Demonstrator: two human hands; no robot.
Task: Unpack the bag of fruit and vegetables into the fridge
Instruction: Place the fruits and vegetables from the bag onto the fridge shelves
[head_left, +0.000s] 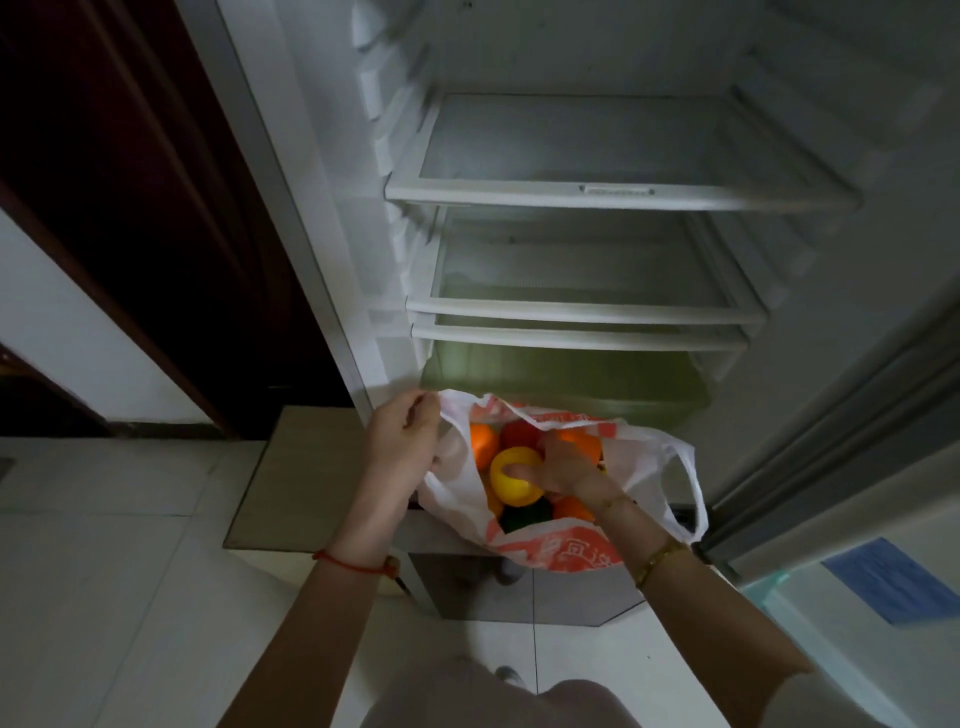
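A white plastic bag (639, 457) with orange print hangs open in front of the fridge. My left hand (402, 441) pinches its left rim and holds it up. Inside lie a yellow pepper (511, 475), an orange fruit (483, 441), a red fruit (519, 434), something dark green (524, 514) and more orange pieces. My right hand (563, 465) is inside the bag, its fingers curled round the yellow pepper. The fridge stands open with bare glass shelves, the upper shelf (618, 195) and a lower shelf (582, 312), above a greenish crisper drawer (561, 371).
The fridge door (852, 436) stands open on the right. A dark wooden door (130, 208) is at the left. White floor tiles (104, 571) and a beige panel (291, 478) lie below the bag.
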